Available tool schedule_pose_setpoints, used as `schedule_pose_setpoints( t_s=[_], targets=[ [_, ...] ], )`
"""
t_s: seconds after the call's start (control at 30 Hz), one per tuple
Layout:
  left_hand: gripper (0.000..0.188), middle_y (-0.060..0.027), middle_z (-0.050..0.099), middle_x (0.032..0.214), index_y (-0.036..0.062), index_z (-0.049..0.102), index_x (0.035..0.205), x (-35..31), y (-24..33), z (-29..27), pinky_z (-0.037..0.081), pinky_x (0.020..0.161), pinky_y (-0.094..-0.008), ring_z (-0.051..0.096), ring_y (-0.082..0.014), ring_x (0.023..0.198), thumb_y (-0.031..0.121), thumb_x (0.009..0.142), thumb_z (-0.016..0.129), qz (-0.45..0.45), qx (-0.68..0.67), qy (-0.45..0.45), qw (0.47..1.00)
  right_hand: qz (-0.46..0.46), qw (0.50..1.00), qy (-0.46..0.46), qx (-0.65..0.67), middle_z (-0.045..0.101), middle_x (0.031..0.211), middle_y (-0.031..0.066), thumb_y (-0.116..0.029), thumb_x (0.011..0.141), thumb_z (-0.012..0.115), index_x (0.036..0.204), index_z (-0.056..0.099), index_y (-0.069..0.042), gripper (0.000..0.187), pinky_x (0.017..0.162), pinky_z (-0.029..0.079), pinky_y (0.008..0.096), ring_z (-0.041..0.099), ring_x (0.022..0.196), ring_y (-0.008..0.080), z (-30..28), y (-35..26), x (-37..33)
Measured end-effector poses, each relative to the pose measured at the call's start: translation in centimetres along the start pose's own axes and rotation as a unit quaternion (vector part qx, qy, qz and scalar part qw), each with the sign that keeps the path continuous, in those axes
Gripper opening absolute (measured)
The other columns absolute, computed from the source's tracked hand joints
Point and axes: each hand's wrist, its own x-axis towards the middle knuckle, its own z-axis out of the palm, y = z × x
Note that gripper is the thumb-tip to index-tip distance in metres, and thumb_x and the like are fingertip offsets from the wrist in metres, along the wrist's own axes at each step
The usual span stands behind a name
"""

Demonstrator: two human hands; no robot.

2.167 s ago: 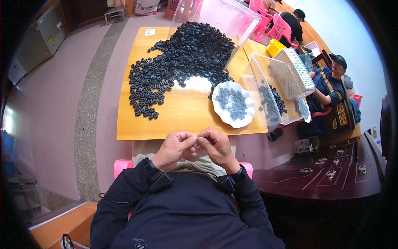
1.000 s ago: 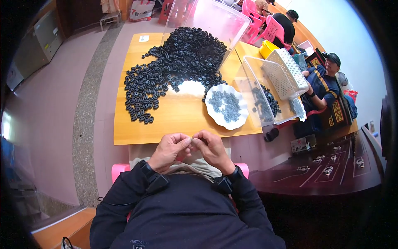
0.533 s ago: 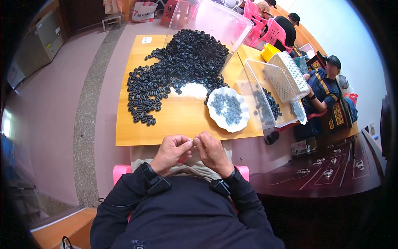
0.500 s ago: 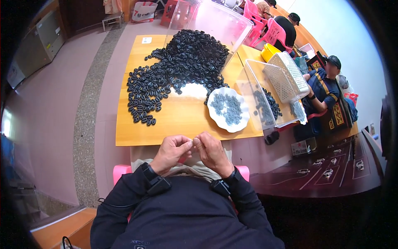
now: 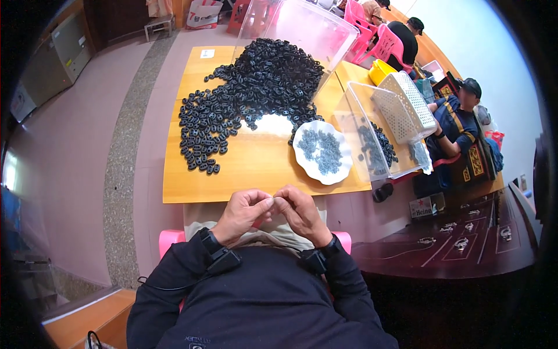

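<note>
Left hand (image 5: 238, 216) and right hand (image 5: 304, 216) come together just off the near edge of the bench (image 5: 250, 180), thumbs and forefingers drawn in (whether they grip a small piece cannot be told). Black two-holed pieces (image 5: 273, 75) lie heaped on the bench, beyond the hands; small translucent pieces (image 5: 324, 152) lie on a scalloped white plate (image 5: 332, 177), ahead of the right hand.

the table (image 5: 244, 186) sits mid-frame. on it, a heap of parts (image 5: 261, 87) spreads from upper centre to left of centre, with a box (image 5: 308, 29) behind it and a card (image 5: 207, 53) to its upper left. at the heap's lower right is a dish (image 5: 306, 167) with pieces (image 5: 321, 151) in it; right of that, a bin (image 5: 353, 110), then a basket (image 5: 405, 107). left hand (image 5: 239, 216) and right hand (image 5: 301, 214) meet at lower centre, before the table.
</note>
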Motion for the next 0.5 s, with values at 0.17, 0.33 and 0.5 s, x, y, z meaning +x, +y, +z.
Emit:
schedule_pose_setpoints(
  t_s=[0.17, 0.33, 0.5],
  targets=[
    [0.017, -0.0033, 0.065, 0.081, -0.0011, 0.062, 0.098, 0.09, -0.13, -0.11, 0.052, 0.061, -0.0217, 0.059, -0.0066, 0.068, 0.015, 0.096, 0.058, 0.008, 0.014, -0.009, 1.000, -0.102, 0.986, 0.014, -0.132, 0.054, 0.076, 0.0136, -0.002, 0.090, 0.057, 0.088, 0.054, 0.001, 0.005, 0.060, 0.045, 0.0334, 0.058, 0.067, 0.0268, -0.12, -0.21, 0.26],
    [0.017, -0.0038, 0.065, 0.080, -0.0010, 0.062, 0.098, 0.07, -0.34, -0.29, 0.052, 0.061, -0.0220, 0.059, -0.0070, 0.068, 0.016, 0.095, 0.058, -0.008, 0.006, -0.008, 1.000, -0.131, 0.974, 0.013, -0.186, 0.053, 0.077, 0.0163, -0.002, 0.087, 0.059, 0.086, 0.053, 0.001, 0.007, 0.060, 0.046, 0.0377, 0.057, 0.067, 0.0341, -0.20, -0.36, 0.23],
    [0.017, -0.0043, 0.065, 0.081, -0.0009, 0.062, 0.098, 0.21, -0.60, -0.47, 0.052, 0.062, -0.0225, 0.059, -0.0073, 0.068, 0.016, 0.095, 0.059, -0.008, 0.005, -0.009, 1.000, -0.082, 0.990, 0.013, -0.114, 0.056, 0.075, 0.0111, -0.003, 0.090, 0.059, 0.087, 0.055, 0.003, 0.007, 0.060, 0.045, 0.0308, 0.058, 0.067, 0.0229, -0.25, 0.04, 0.05]
  ],
)
